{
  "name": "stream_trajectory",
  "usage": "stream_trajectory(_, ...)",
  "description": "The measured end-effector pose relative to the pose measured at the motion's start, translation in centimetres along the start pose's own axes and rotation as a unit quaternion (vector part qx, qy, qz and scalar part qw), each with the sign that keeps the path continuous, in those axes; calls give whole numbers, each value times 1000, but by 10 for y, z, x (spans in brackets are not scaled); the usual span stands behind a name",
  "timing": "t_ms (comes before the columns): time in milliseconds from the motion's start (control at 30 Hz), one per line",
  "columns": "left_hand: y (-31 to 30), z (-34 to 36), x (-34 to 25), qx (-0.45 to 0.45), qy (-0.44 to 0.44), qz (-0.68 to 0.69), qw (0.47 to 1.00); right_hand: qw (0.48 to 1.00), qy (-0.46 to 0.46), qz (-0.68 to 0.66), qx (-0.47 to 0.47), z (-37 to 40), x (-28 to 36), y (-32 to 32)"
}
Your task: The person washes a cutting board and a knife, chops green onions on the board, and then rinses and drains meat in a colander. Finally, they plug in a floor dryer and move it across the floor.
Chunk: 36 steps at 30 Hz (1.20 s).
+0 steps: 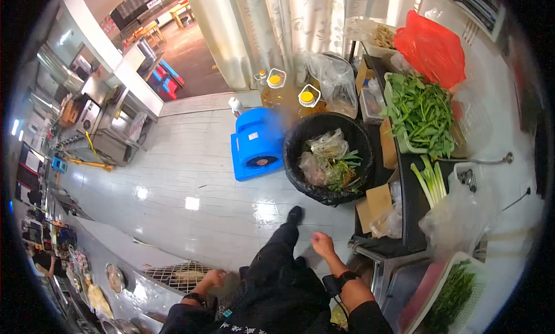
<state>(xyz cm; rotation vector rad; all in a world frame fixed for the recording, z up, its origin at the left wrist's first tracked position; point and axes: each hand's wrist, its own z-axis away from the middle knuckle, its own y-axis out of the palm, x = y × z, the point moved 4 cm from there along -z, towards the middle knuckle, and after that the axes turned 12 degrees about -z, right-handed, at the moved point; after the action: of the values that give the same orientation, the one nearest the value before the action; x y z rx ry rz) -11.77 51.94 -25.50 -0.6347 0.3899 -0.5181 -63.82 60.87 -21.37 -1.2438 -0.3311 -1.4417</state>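
Note:
My left hand (pixel 215 278) hangs low by my left side, beside the metal rack (pixel 176 275) at the counter's edge. Its fingers look curled, and I see nothing in them. In front of my right hip is my right hand (pixel 322 242), loosely closed and holding nothing visible. Ahead of that hand stands a large bin (pixel 298 184) lined with a black bag. Vegetable scraps (pixel 341 175) and crumpled clear plastic (pixel 329 144) lie inside it. Neither hand touches the bin.
A blue floor blower (pixel 248 140) and oil jugs (pixel 309 98) stand by the bin. Right, a dark shelf (pixel 411 218) holds leafy greens (pixel 422 111), scallions (pixel 429 181) and a red bag (pixel 430 48). A steel counter (pixel 139 293) runs along the left. The tiled floor (pixel 167 178) is shiny.

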Motion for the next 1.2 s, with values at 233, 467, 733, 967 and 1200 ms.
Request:
stream_trajectory(233, -179, -125, -17, -117, -54, 172, 977, 984, -162, 35, 63, -169, 164, 9)
stream_trajectory(467, -268, -244, 27, -82, -150, 367, 914, 980, -175, 50, 77, -473, 262, 87)
stream_trajectory(733, -329, -253, 94, 49, -328, 450, 829, 989, 9, 144, -41, -743, 250, 189)
stream_trajectory(967, -256, -289, 128, 36, -289, 509, 810, 975, 105, 178, -80, -761, 232, 210)
stream_trajectory(1200, -405, -398, 45, -112, -139, 411, 894, 979, 132, 134, -82, -756, 231, 210)
